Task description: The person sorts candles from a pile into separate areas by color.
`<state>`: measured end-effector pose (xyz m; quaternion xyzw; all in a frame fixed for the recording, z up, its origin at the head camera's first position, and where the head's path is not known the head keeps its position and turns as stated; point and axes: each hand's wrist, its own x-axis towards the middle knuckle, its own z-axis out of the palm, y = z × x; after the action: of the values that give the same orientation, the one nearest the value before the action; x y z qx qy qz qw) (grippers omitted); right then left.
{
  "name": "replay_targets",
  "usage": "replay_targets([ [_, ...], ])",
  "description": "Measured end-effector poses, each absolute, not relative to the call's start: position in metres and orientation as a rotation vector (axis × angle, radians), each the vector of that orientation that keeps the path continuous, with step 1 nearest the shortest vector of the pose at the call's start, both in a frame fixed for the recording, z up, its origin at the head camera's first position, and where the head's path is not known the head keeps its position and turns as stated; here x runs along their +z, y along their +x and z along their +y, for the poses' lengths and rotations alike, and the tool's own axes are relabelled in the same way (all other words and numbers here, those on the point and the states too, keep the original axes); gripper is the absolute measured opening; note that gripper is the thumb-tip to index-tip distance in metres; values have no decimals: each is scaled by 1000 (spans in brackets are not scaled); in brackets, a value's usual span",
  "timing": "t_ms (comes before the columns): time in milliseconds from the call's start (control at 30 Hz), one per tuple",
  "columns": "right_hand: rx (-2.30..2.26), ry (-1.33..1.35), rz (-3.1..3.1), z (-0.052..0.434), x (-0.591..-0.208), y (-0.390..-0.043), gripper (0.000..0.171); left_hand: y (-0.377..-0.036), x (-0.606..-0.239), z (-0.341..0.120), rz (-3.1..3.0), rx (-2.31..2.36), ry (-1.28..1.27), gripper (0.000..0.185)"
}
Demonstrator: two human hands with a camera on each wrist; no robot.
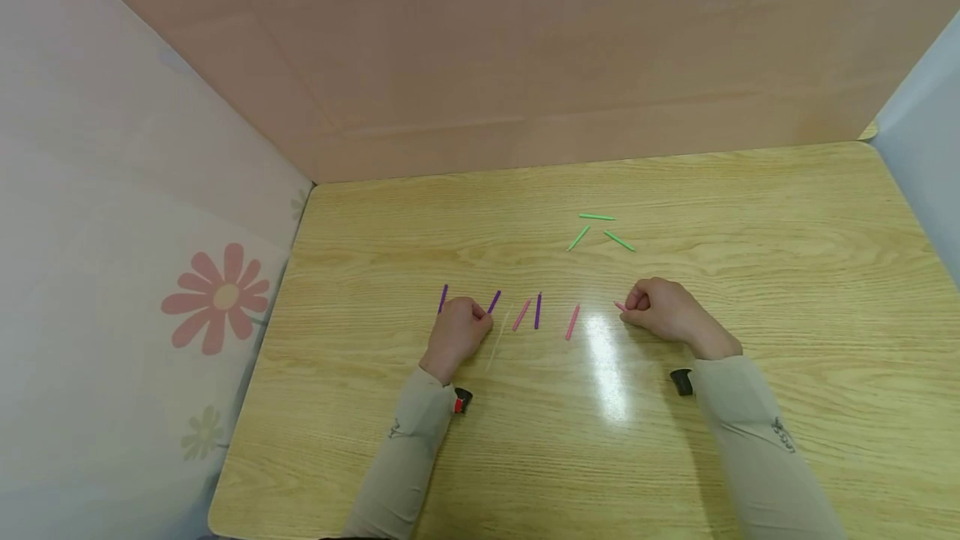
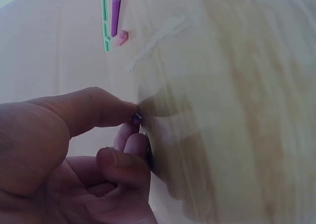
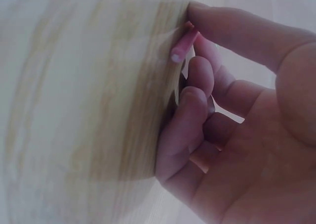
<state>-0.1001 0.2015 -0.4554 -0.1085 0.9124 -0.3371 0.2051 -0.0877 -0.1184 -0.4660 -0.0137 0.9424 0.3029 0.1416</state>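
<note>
Left hand [image 1: 455, 332]: fingers curled, pinching purple stick [image 1: 493, 301]. Right hand [image 1: 663, 311]: fingers curled, pinching pink stick [image 3: 182, 47]. Advice: lift each clear of the surface [image 1: 750, 215], grip firm.

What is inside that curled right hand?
The right hand pinches a pink stick between thumb and fingers; one end pokes out. The rest of the stick is covered by the fingers, and nothing else shows in the palm.

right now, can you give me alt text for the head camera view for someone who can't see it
Two hands rest on a wooden table: the left hand pinches a purple stick, the right hand a pink stick. Between them lie a purple stick and two pink sticks, with three green sticks farther back.
</note>
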Motion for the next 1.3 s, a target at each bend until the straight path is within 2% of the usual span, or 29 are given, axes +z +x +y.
replay_targets([
  [1300,-944,-299,2561,202,-457,-99,14,-85,-465,-122,2754,859,-37,15],
])
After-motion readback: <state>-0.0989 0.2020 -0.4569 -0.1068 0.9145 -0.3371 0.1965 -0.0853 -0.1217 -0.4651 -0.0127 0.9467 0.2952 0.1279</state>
